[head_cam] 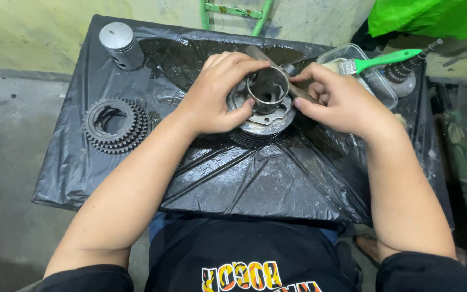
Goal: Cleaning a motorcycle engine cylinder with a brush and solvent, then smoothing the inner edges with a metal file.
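A grey finned engine cylinder rests on a small table covered in black plastic sheet. Its round sleeve points up between my hands. My left hand wraps over the sleeve's left side, thumb and fingers on its rim. My right hand holds the right side of the sleeve, fingers pinched on a thin grey metal tool against it. The tool's far end shows behind my left fingers.
A silver piston stands at the back left corner. A stack of dark toothed gears lies on the left. At the back right sit a clear plastic tub, a green-handled brush and another gear.
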